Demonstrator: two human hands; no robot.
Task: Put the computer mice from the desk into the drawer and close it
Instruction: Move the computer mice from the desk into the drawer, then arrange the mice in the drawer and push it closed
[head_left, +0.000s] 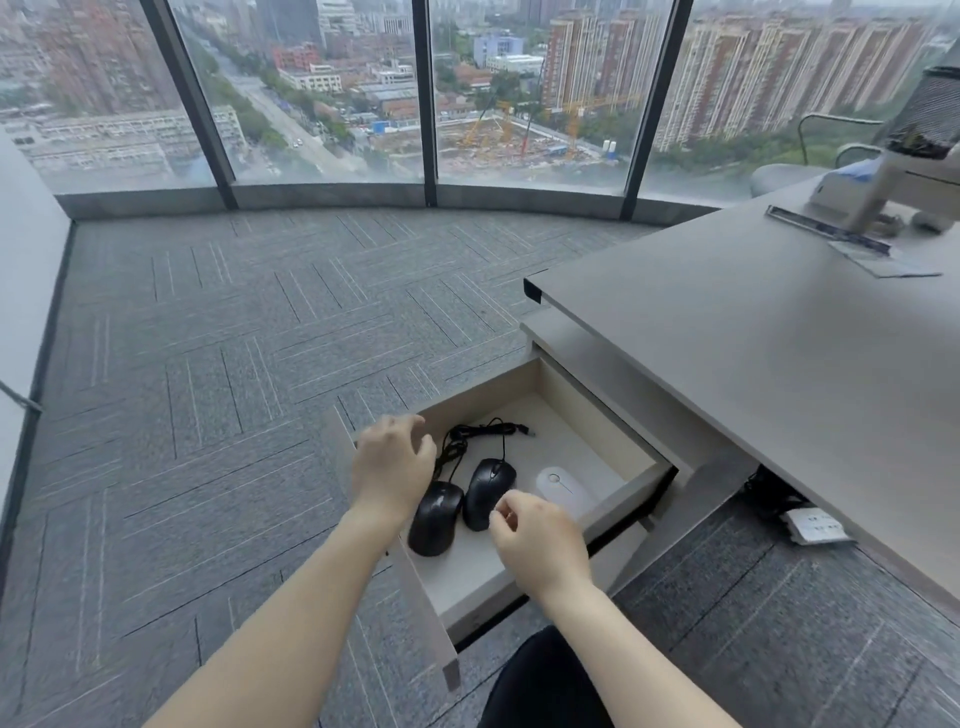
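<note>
Pale wooden drawer (631, 486) pulled open under grey desk (753, 332). Inside: 2 black corded mice (435, 517) (488, 491) w/ tangled black cable (483, 434), flat white wireless mouse (563, 488). My left hand (392, 467) open over drawer's front edge, holding nothing; right hand (537, 545) loosely curled, empty, above the mice.

three mice (488, 493) in drawer (641, 475), under desk (779, 332)

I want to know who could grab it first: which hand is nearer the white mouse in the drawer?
Right. The right hand hovers just beside the white mouse; the left hand is farther off, beyond both black mice.
</note>
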